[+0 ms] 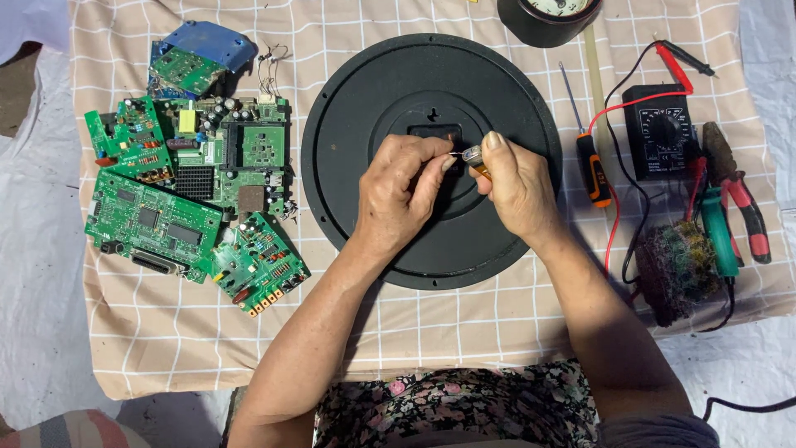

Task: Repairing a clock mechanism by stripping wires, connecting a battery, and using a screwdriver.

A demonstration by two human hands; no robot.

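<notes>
Beside a pile of green circuit boards (178, 187), a thin metal pin (455, 154) is pinched by the left hand (398, 195) and a small orange-and-silver lighter (475, 160) is gripped by the right hand (516, 187), above the round black plastic disc (348, 133).

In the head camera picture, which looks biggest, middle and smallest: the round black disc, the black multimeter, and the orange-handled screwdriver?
1. Round black disc, by far the biggest.
2. Black multimeter.
3. Orange-handled screwdriver: longer than the multimeter but far thinner, so it covers the least.
All lie flat on the checked cloth, so nearness changes little.
</notes>
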